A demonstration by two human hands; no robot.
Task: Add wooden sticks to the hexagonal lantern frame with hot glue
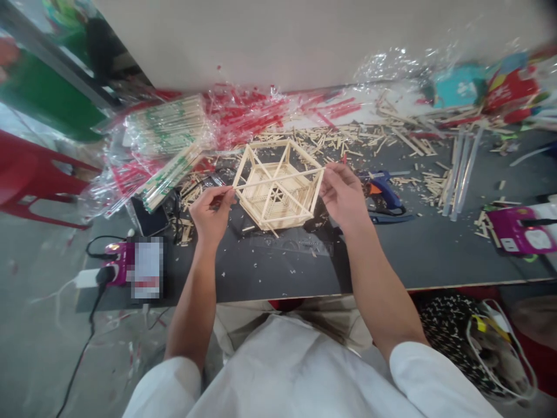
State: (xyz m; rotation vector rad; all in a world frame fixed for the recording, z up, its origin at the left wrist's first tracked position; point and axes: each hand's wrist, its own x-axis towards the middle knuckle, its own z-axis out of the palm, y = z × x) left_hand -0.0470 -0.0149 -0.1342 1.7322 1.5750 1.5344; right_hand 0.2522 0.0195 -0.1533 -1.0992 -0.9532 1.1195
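Observation:
A thin wooden stick (300, 174) spans the top of a hexagonal frame built from stacked wooden sticks (287, 222). At the stick's left end, my left hand (212, 210) is closed, thumb and fingertips pinching it. My right hand (346, 193) pinches the other end beside the frame's right corner. More sticks cross the open top like spokes, and a smaller star-like pattern shows in the base. Whether the held stick rests on the frame or hovers just over it, I cannot tell. Just right of my right hand lies a blue glue gun (389, 188).
Bagged bundles of wooden sticks (167, 125) and red sticks (248, 113) lie behind. Short stick offcuts (322, 139) litter the dark table (278, 273). Clear glue sticks (463, 174) and a purple power strip (516, 229) are on the right. A phone (147, 270) lies left, near a red stool (39, 168).

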